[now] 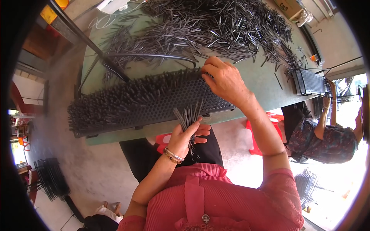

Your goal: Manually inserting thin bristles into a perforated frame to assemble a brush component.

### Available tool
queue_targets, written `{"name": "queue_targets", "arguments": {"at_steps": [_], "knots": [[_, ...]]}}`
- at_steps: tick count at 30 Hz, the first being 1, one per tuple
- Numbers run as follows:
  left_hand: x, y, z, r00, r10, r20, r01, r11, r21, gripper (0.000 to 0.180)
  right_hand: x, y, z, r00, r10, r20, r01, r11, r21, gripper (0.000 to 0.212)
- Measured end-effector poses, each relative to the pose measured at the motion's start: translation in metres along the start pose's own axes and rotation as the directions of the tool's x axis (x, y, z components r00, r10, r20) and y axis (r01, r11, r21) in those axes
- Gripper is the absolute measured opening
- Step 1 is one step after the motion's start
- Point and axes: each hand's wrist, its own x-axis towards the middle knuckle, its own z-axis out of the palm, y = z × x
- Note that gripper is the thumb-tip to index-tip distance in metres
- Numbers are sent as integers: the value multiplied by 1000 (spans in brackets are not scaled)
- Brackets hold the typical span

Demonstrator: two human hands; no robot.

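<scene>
A long black perforated board (pixel 184 93) lies at the table's near edge. Thin dark strips (pixel 119 94) stand upright in its holes, densely across the left and along the far side. Bare holes show at the near right. My left hand (pixel 182 139) is closed around a loose bundle of similar strips (pixel 187 116) just in front of the board, its tips fanned over the near edge. At the board's far right, my right hand (pixel 226 80) is bent down with its fingers pinched together. Whatever sits between those fingertips is hidden.
A large heap of loose dark strips (pixel 216 29) covers the back of the green table (pixel 246 79). A black metal bar (pixel 88 42) slants over the board's left. On the right, another person (pixel 322 138) works at a second perforated board (pixel 312 81). A red stool (pixel 252 142) stands between us.
</scene>
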Motion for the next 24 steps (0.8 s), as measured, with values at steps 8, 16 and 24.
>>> {"name": "queue_targets", "arguments": {"at_steps": [8,16,24], "knots": [[-12,11,1,994,90,58,-89,996,-15,30,-33,-31,-12,887,344,307,-457,744,487,23],[-15,3,5,994,76,80,-82,995,62,30,-63,-46,10,778,343,526,-611,220,761,13],[-10,6,10,994,44,103,-60,985,161,33,-59,-21,-18,839,518,165,-375,331,866,17]]}}
